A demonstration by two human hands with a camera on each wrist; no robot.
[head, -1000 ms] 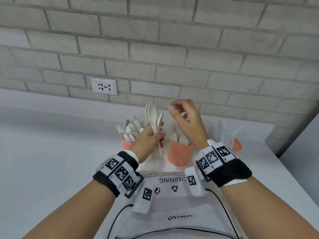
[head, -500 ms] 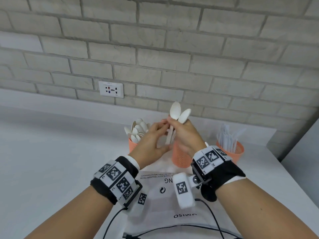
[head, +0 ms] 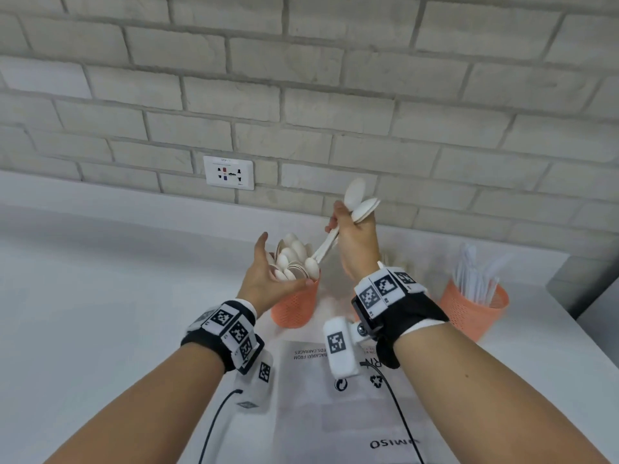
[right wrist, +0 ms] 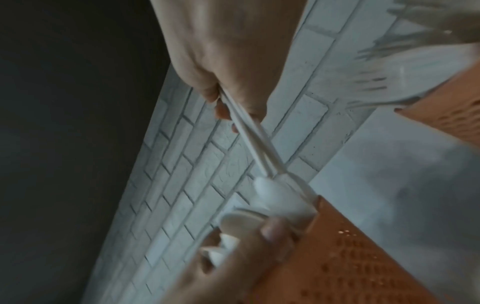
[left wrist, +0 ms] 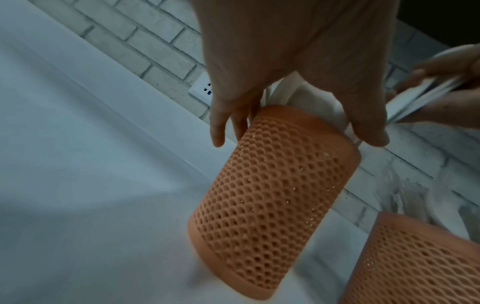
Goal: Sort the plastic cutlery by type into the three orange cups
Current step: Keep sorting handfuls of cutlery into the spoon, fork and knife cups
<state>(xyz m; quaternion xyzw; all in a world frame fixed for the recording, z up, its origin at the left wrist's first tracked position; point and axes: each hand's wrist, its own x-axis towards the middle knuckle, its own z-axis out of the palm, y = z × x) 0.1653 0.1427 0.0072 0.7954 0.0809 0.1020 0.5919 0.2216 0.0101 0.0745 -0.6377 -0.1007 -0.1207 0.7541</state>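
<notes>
A: So, status?
B: Right hand [head: 355, 241] pinches a small bunch of spoons [head: 360, 204], handles angled down into the spoon cup [head: 294, 304] near the table's back edge. Left hand [head: 264, 279], fingers spread, rests at its rim.
A: Remaining?
B: Likely just this bunch. Knives cup [head: 474, 309] by the right edge looks full; middle cup mostly hidden.
</notes>
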